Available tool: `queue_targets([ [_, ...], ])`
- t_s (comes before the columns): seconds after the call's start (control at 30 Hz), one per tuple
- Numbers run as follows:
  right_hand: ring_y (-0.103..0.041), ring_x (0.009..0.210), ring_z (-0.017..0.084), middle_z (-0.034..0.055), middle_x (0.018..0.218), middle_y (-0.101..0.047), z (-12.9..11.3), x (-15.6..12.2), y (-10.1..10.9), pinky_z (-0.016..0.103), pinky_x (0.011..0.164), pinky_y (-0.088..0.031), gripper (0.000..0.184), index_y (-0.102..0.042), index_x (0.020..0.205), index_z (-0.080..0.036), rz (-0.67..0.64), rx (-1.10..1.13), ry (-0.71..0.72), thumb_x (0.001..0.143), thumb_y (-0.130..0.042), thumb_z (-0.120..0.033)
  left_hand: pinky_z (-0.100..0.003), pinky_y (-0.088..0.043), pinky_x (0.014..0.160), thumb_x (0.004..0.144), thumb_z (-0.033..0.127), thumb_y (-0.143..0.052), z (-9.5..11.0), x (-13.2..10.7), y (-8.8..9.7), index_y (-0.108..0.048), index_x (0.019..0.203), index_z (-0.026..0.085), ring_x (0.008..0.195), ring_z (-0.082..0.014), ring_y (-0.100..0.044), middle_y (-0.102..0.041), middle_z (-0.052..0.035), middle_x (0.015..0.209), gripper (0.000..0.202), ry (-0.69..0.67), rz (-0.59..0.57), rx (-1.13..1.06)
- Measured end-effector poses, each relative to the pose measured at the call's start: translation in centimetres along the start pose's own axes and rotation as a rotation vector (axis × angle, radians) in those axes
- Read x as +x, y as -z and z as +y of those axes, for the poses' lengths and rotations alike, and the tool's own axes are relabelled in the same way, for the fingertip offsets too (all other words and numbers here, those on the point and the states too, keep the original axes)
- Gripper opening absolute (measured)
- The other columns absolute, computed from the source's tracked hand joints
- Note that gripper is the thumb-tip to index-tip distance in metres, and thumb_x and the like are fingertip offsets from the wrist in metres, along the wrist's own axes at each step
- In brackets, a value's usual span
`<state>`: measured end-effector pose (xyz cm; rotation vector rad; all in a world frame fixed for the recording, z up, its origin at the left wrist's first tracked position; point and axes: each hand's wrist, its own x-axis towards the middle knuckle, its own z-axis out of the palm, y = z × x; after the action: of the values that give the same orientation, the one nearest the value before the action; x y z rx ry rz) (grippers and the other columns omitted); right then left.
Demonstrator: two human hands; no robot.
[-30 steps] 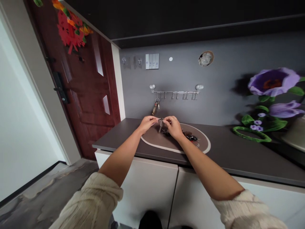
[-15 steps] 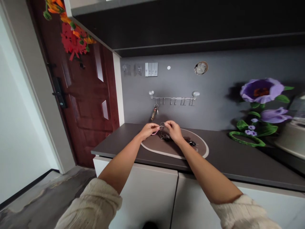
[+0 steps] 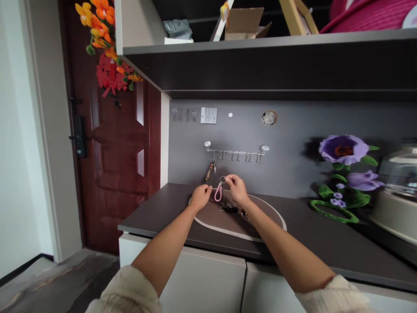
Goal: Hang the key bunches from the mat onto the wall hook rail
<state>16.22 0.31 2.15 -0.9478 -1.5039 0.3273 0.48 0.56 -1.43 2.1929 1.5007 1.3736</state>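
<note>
Between finger and thumb, my right hand (image 3: 236,189) pinches a metal key ring (image 3: 222,178). From that ring dangles a pink strap loop (image 3: 218,192), with small metal parts beside it. My left hand (image 3: 200,198) is just left of the loop, thumb and fingertips pressed together, with nothing visible in them. Below both hands, dark keys (image 3: 230,209) lie on a brown oval mat (image 3: 215,217) with a pale rim; my right wrist partly hides them. Behind, a hook rail (image 3: 236,152) carries another keychain (image 3: 209,171) at its left end.
The dark countertop (image 3: 312,234) runs along the wall under an overhanging shelf (image 3: 260,65). Purple fabric flowers (image 3: 344,150) and a beige appliance with a clear dome (image 3: 399,204) stand at the right. A dark red door (image 3: 110,174) is at the left.
My left hand has let go of the pink strap and moved slightly left. The strap now hangs down from the ring in my right hand. The view has tilted up, showing the shelf's contents.
</note>
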Motion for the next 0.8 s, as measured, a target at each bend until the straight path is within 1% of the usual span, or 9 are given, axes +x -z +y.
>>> queue_targets([
  [0.13,-0.05,0.062,0.015,0.0019,0.064,-0.057,-0.4,1.9,-0.2,0.027,0.062,-0.039,0.023,-0.054,0.069,-0.016,0.005,-0.031,0.001,0.069,-0.048,-0.038,-0.024,-0.029,0.06,0.086,0.04,-0.026,0.2,-0.1,0.0,-0.059,0.068,0.014,0.063,-0.0122,-0.05,-0.06,-0.0055,0.068,0.046,-0.035,0.0,0.166],
  [0.33,-0.05,0.06,0.014,0.0009,0.061,-0.057,-0.3,5.3,-0.9,0.027,0.062,-0.04,0.021,-0.056,0.07,-0.015,0.068,-0.086,0.009,0.069,-0.046,-0.033,-0.025,-0.03,0.062,0.087,0.042,-0.021,0.5,-0.1,0.0,-0.062,0.075,0.015,0.07,-0.0162,-0.056,-0.064,-0.0098,0.076,0.051,-0.036,-0.043,0.279],
  [0.57,-0.052,0.061,0.013,0.0018,0.061,-0.058,0.1,8.9,-2.7,0.027,0.065,-0.041,0.017,-0.058,0.068,-0.015,0.171,-0.12,0.003,0.067,-0.046,-0.027,-0.026,-0.031,0.061,0.087,0.043,-0.017,0.5,0.0,-0.3,-0.062,0.076,0.017,0.072,-0.0173,-0.058,-0.065,-0.0101,0.079,0.054,-0.01,-0.04,0.325],
  [0.8,-0.053,0.061,0.014,0.0038,0.065,-0.061,0.4,10.9,-4.0,0.029,0.067,-0.042,0.016,-0.059,0.069,-0.016,0.247,-0.216,-0.042,0.067,-0.045,-0.023,-0.028,-0.031,0.062,0.087,0.043,-0.02,0.6,0.1,-0.2,-0.063,0.075,0.016,0.073,-0.0177,-0.058,-0.065,-0.0109,0.08,0.052,-0.01,-0.058,0.303],
])
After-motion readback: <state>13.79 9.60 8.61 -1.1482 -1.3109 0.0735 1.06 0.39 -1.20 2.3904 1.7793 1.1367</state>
